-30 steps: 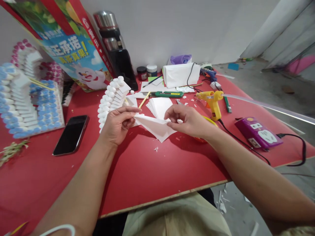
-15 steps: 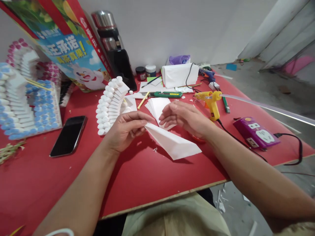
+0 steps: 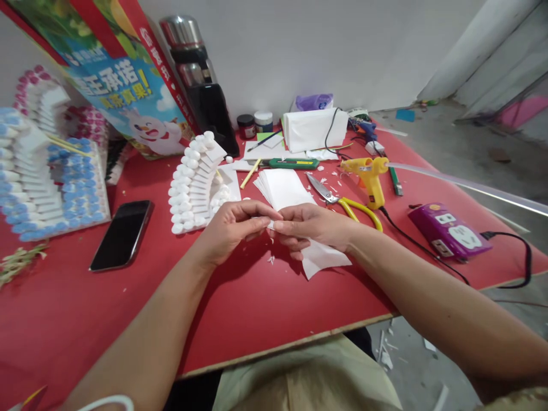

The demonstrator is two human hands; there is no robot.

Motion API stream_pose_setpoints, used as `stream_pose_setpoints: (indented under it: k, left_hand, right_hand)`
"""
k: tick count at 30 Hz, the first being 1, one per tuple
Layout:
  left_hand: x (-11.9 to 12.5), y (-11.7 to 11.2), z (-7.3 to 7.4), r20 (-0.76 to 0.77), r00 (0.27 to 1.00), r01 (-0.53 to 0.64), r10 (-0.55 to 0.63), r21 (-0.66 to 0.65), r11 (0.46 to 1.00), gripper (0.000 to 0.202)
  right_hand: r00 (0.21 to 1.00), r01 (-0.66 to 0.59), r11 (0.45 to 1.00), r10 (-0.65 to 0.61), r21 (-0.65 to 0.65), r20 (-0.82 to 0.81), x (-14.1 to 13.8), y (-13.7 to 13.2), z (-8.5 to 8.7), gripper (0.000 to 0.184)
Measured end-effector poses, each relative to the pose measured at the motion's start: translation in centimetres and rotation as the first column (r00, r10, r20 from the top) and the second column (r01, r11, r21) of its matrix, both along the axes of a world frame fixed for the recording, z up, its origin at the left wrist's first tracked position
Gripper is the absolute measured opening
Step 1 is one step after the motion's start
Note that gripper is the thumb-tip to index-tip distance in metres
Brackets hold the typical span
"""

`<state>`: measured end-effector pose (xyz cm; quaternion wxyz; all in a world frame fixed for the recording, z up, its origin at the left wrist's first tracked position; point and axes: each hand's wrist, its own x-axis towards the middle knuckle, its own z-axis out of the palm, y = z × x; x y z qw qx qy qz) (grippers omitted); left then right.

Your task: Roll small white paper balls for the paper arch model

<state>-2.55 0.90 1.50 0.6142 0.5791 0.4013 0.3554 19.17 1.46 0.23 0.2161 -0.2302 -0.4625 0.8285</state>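
Observation:
A strip of thin white paper (image 3: pixel 322 258) is pinched at its narrow end between my two hands, above the red table. My left hand (image 3: pixel 242 225) has thumb and fingers closed on the tip. Right beside it, my right hand (image 3: pixel 306 225) grips the same end, and the paper's wider part hangs out below its fingers. Behind my hands lies a fanned stack of white paper sheets (image 3: pixel 285 185). A curved piece with rows of white rounded tips (image 3: pixel 190 180) stands to the left. Yellow-handled scissors (image 3: pixel 349 205) rest to the right.
A yellow glue gun (image 3: pixel 368 174) and a purple power socket (image 3: pixel 449 231) with cords are on the right. A green utility knife (image 3: pixel 295 164) lies behind the sheets. At left are a phone (image 3: pixel 122 235) and a blue-and-white craft piece (image 3: pixel 81 182). The table's front edge (image 3: pixel 291 349) is near me.
My right hand has come down and left to join my left hand at the paper's narrow end. The scissors, mostly hidden behind it before, now show.

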Motion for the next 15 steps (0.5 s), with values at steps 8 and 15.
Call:
stream_pose_setpoints:
  k: [8,15]
  left_hand:
    - [-0.24,0.39,-0.68,0.026,1.0,-0.015,0.016,-0.014,1.0,0.017]
    - [0.17,0.33,-0.06,-0.018,0.999,-0.029,0.03,0.05,0.998,0.027]
  right_hand:
    - [0.998,0.069,0.998,-0.068,-0.011,0.012,0.02,-0.03,-0.32,0.027]
    - [0.989,0.128,0.989,-0.133,0.07,0.065,0.11,0.29,-0.25,0.032]
